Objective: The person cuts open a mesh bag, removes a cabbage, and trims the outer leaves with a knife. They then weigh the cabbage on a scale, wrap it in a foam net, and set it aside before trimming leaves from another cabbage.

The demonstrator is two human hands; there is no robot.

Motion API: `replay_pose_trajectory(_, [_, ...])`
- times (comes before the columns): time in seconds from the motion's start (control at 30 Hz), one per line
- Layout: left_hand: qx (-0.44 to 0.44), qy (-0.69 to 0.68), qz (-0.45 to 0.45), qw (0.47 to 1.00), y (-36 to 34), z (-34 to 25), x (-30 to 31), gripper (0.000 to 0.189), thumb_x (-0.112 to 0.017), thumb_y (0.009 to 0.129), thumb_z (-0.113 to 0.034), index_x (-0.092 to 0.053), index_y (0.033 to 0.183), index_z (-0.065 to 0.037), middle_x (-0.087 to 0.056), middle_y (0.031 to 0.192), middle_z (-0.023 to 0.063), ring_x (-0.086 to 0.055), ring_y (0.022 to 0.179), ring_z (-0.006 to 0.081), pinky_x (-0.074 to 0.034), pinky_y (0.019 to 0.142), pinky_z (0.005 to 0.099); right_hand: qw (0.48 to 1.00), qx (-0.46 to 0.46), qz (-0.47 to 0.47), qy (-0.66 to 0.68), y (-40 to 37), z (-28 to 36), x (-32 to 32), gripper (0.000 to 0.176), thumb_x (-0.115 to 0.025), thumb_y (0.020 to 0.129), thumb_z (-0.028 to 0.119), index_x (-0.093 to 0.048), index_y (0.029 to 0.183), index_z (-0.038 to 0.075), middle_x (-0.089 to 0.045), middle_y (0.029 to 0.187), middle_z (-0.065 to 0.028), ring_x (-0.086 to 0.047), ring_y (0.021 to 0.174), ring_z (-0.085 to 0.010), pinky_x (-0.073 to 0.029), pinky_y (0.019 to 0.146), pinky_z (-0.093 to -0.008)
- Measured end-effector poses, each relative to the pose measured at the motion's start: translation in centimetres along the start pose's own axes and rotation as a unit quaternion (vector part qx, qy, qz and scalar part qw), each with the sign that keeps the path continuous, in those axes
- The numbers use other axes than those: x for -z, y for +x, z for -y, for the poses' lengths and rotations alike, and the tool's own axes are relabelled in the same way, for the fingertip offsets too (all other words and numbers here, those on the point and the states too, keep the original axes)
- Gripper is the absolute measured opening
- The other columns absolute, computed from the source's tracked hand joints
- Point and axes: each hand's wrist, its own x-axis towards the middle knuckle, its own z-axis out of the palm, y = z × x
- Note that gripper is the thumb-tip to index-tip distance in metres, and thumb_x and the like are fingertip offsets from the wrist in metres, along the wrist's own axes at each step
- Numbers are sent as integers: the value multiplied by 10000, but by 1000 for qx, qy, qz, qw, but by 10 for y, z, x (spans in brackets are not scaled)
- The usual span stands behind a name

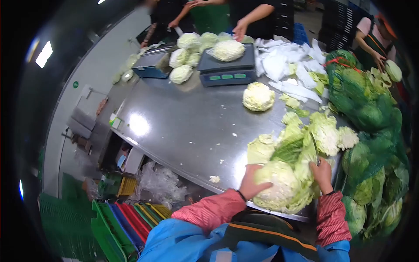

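A pale cabbage with loose outer leaves lies at the near edge of the metal table. Against its left side is my left hand, gripping it with the thumb over the top. My right hand is closed round the handle of a knife, whose dark, slightly curved blade points away from me among the leaves. Green leaves are spread just beyond the cabbage. Another pale, leafy piece sits past the blade. Farther up the table stands a trimmed cabbage.
A digital scale bears a foam-netted cabbage; more wrapped heads stand beside it. White foam nets are heaped behind. Green mesh sacks of cabbages crowd the right. Coloured crates stand at lower left. Other people work opposite and at right.
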Motion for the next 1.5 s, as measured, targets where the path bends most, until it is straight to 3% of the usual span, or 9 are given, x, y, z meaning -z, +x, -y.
replay_pose_trajectory(0.1, [210, -164, -81, 961, -9, -5, 11, 677, -887, 686, -225, -482, 1187, -19, -492, 1178, 138, -495, 1135, 249, -428, 988, 374, 995, 61, -81, 18, 16, 16, 13, 425, -705, 794, 389, -687, 1033, 39, -667, 767, -214, -662, 726, -388, -500, 637, -473])
replay_pose_trajectory(0.17, [410, -380, -118, 821, 4, -6, 6, 676, -859, 742, -227, -439, 1226, -12, -493, 1237, 179, -489, 1175, 261, -430, 997, 382, 986, 76, -147, -4, 37, 41, 36, 388, -667, 839, 378, -670, 1021, 35, -664, 752, -222, -653, 706, -409, -503, 614, -480])
replay_pose_trajectory(0.3, [346, -243, -123, 898, 29, 22, -14, 853, -855, 741, -299, -353, 1370, -17, -395, 1360, 242, -435, 1255, 307, -403, 1041, 428, 947, 171, -153, -225, 42, 47, 46, 600, -655, 871, 488, -488, 1281, 83, -651, 792, -172, -633, 559, -300, -496, 460, -383])
replay_pose_trajectory(0.5, [265, -99, 14, 959, 41, 17, 0, 1005, -870, 697, -376, -283, 1433, -24, -305, 1410, 256, -377, 1296, 355, -364, 1071, 442, 957, 251, -44, -138, -33, 111, 29, 657, -720, 794, 476, -507, 1310, 130, -567, 1016, -197, -640, 595, -274, -511, 478, -366])
replay_pose_trajectory(0.77, [211, -123, 18, 969, 48, -25, -1, 955, -864, 710, -330, -298, 1404, 2, -413, 1333, 289, -460, 1240, 352, -402, 1041, 442, 960, 233, -50, -148, -21, 111, 9, 600, -708, 787, 362, -518, 1296, 109, -559, 990, -217, -655, 623, -317, -524, 503, -388])
replay_pose_trajectory(0.87, [147, -110, 7, 983, 47, 0, -4, 927, -849, 748, -226, -270, 1430, 16, -500, 1263, 202, -552, 1119, 274, -485, 954, 375, 963, 203, -51, -171, -17, 116, 4, 528, -693, 797, 347, -537, 1230, 89, -567, 985, -218, -654, 613, -309, -520, 490, -392])
replay_pose_trajectory(1.07, [93, 102, 33, 990, 33, -37, -6, 1085, -858, 691, -289, -188, 1515, -68, -438, 1241, 284, -509, 1153, 392, -423, 1017, 453, 952, 255, -70, -152, 16, 109, 10, 496, -716, 801, 363, -566, 1190, 92, -584, 944, -187, -651, 653, -334, -523, 532, -421])
replay_pose_trajectory(1.33, [92, 88, 54, 990, 49, -39, -8, 1139, -863, 691, -311, -130, 1525, -62, -368, 1258, 295, -514, 1130, 441, -477, 961, 440, 955, 267, 33, -125, -2, 109, 36, 560, -747, 760, 360, -595, 1276, 203, -572, 1020, -178, -653, 735, -354, -535, 623, -431])
replay_pose_trajectory(1.5, [68, 101, 41, 992, 48, -58, -16, 1089, -828, 736, -347, -134, 1524, -61, -329, 1266, 340, -509, 1128, 518, -488, 945, 462, 946, 282, 9, -159, -6, 117, 37, 535, -744, 721, 332, -638, 1207, 133, -562, 994, -187, -644, 698, -354, -536, 607, -432])
